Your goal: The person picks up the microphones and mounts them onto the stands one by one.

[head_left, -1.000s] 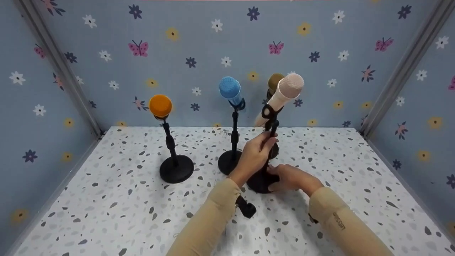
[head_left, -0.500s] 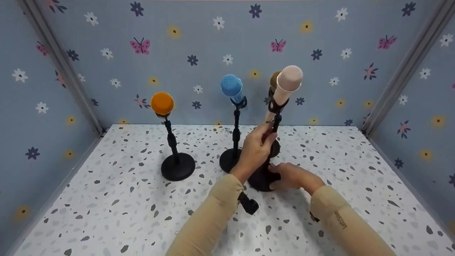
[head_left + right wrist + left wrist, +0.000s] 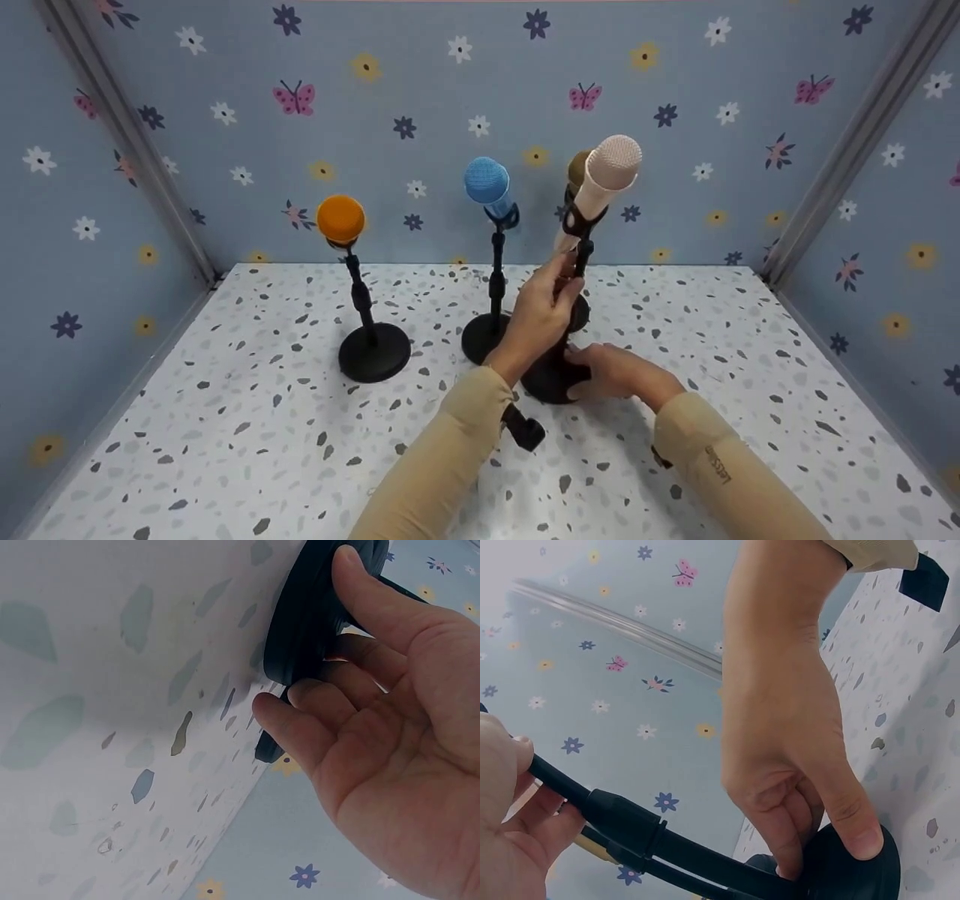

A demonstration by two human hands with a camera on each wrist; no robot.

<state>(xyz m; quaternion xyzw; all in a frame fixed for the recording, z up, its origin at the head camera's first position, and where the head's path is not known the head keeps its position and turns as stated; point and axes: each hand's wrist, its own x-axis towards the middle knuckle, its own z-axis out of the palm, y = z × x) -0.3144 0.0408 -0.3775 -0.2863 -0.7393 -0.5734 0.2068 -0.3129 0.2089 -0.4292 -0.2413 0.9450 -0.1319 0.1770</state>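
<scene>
A pale pink microphone (image 3: 613, 163) sits tilted in the clip of a black microphone stand (image 3: 547, 381). My left hand (image 3: 541, 311) pinches the stand's pole below the clip, close to the microphone's tail end. Down at the round base, my right hand (image 3: 619, 373) grips the edge. The left wrist view shows the pole's thick collar (image 3: 622, 823) just beyond my left fingertips. In the right wrist view, my right thumb lies on the top of the base (image 3: 300, 622), with the fingers curled by its edge and pole. My left forearm covers part of the base in the head view.
A blue microphone (image 3: 487, 181) on its stand is just left of my left hand. Further left stands an orange microphone (image 3: 341, 219). Behind the pale one, a brown microphone (image 3: 577, 171) is partly hidden. A flowered wall (image 3: 420, 75) backs the speckled table (image 3: 247, 435).
The pale pink microphone has turned to a steeper tilt and its head is higher. My left hand has shifted slightly up the pole, while my right hand stays at the base.
</scene>
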